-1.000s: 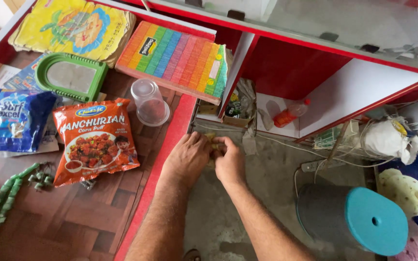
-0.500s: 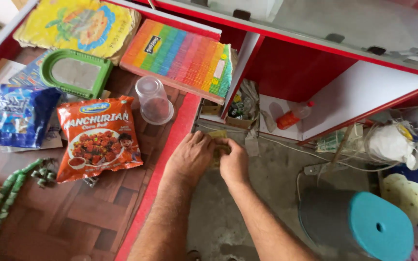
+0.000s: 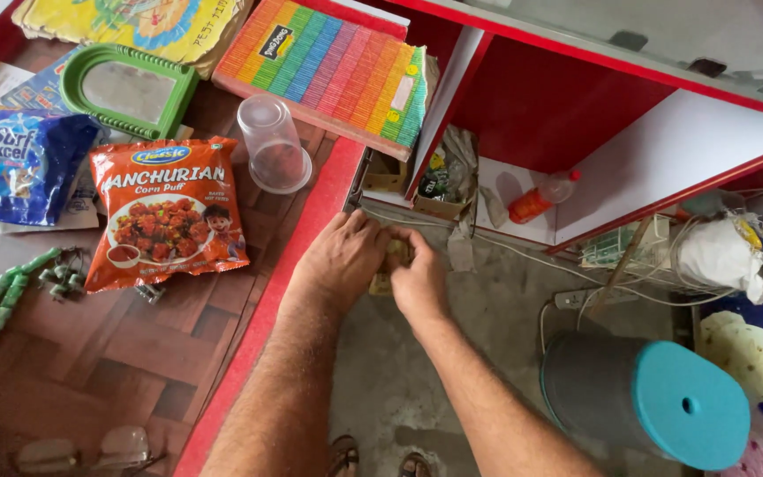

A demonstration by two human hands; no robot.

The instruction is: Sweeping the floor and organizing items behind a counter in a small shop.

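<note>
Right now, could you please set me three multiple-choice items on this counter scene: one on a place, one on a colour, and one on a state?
1. Where does the orange snack packet lie?
A. on the wooden counter
B. on the concrete floor
C. on the white shelf

2. What colour is the lid of the grey bin?
A. red
B. teal
C. yellow

3. How is the clear plastic cup standing?
A. upright and full
B. crushed flat
C. tipped on its side, empty

Answers:
1. A, the packet rests flat on the wood, left of the red edge.
2. B, the round top shows teal.
3. C, its open mouth faces sideways and nothing is inside.

The left hand and right hand meet over a small yellowish thing, too hidden to identify.
</note>
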